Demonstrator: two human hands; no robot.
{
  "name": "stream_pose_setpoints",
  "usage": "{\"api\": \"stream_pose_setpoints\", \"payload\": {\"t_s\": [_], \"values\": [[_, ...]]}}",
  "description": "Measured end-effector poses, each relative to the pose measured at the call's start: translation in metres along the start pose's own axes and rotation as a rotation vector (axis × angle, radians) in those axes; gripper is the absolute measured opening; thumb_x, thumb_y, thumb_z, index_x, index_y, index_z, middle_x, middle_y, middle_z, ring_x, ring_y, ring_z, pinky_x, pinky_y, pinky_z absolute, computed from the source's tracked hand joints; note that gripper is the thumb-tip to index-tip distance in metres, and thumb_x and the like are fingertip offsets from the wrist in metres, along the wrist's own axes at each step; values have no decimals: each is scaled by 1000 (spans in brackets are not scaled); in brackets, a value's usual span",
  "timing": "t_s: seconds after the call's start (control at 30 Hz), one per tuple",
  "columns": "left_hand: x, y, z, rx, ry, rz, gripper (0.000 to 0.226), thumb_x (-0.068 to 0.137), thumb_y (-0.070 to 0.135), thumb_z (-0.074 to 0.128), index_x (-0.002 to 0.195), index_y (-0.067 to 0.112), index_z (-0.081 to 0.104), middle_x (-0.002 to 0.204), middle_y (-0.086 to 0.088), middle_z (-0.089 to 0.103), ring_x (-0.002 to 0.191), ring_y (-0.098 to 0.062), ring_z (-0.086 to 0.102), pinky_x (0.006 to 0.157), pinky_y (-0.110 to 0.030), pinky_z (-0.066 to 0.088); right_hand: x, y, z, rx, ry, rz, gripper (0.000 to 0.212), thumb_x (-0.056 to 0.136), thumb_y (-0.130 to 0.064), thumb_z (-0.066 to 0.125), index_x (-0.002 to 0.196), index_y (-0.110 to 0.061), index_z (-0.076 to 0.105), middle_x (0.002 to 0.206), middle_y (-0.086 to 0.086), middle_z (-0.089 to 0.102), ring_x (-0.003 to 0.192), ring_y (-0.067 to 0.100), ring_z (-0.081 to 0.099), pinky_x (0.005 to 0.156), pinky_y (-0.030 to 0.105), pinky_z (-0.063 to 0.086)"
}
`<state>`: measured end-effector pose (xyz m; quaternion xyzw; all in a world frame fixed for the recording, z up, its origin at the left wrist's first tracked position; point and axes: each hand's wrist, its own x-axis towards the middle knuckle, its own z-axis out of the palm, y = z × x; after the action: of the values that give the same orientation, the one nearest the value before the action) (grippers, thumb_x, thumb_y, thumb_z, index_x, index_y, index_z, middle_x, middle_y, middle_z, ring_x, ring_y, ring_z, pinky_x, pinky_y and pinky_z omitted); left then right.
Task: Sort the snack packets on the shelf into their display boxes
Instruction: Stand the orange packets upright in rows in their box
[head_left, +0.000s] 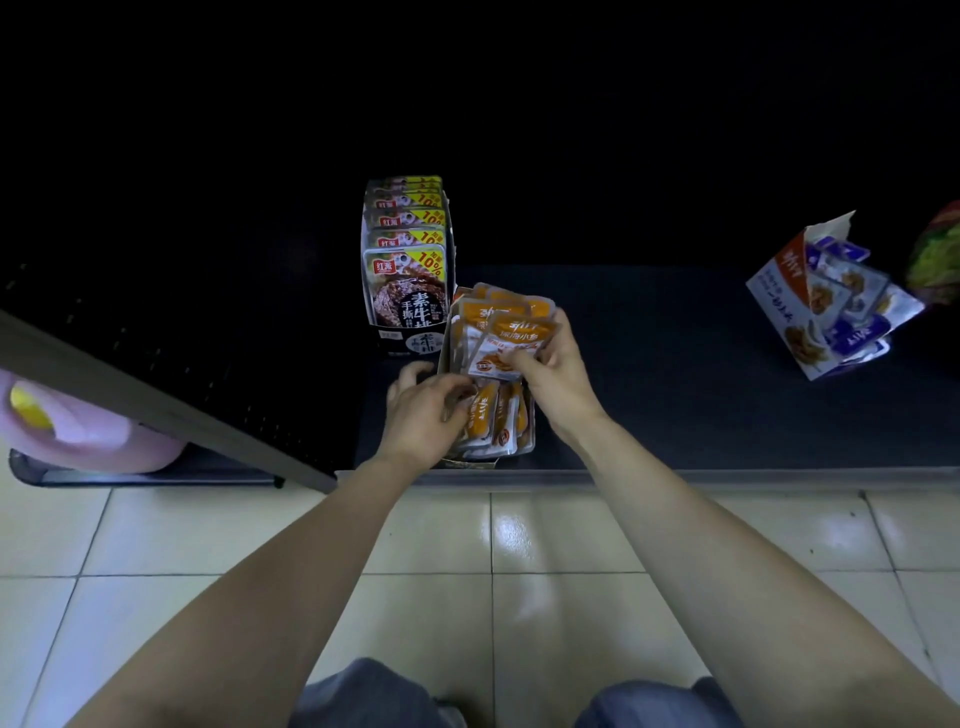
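An open display box (444, 358) of orange snack packets sits at the front edge of the dark shelf (675, 374). My right hand (556, 364) grips a fanned bunch of orange packets (511, 332) upright over the box. My left hand (423, 415) curls over the left side of the box, its fingers on the packets lying in the front part (493, 415). Left of them stands a black box of black-and-yellow packets (408, 270). A tilted white box with blue packets (831, 301) lies far right.
A shelf upright (156, 395) runs diagonally at the left, with a pink object (88, 431) on the low shelf behind it. A red-green bag (937, 260) shows at the right edge. Pale floor tiles (467, 545) and my knees are below.
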<state>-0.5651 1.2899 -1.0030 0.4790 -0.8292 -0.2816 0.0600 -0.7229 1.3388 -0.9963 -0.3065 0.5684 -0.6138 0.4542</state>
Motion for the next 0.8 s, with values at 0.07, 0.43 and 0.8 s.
{"api": "stream_pose_setpoints", "payload": {"t_s": [0.07, 0.43, 0.8], "values": [[0, -1, -3, -46, 64, -39, 37, 97, 25, 57, 133, 18, 57, 140, -8, 47, 136, -26, 28, 108, -32, 24, 0, 8, -2, -137, 21, 13, 47, 87, -7, 66, 120, -36, 47, 115, 1, 58, 112, 16, 59, 94, 39, 52], [18, -11, 14, 16, 265, 58, 40, 95, 28, 60, 130, 10, 59, 123, -10, 57, 119, -28, 44, 97, -39, 37, 2, 14, -11, -513, 101, -19, 29, 91, -7, 57, 117, -19, 61, 113, 6, 41, 92, 7, 50, 86, 16, 45], [14, -15, 17, -41, 129, 18, 50, 97, 34, 55, 142, 22, 39, 123, -3, 33, 108, -19, 45, 92, -38, 47, -10, 13, -22, -533, 87, 99, 39, 92, -19, 60, 130, -20, 49, 111, 2, 47, 89, 11, 54, 80, 22, 50]]}}
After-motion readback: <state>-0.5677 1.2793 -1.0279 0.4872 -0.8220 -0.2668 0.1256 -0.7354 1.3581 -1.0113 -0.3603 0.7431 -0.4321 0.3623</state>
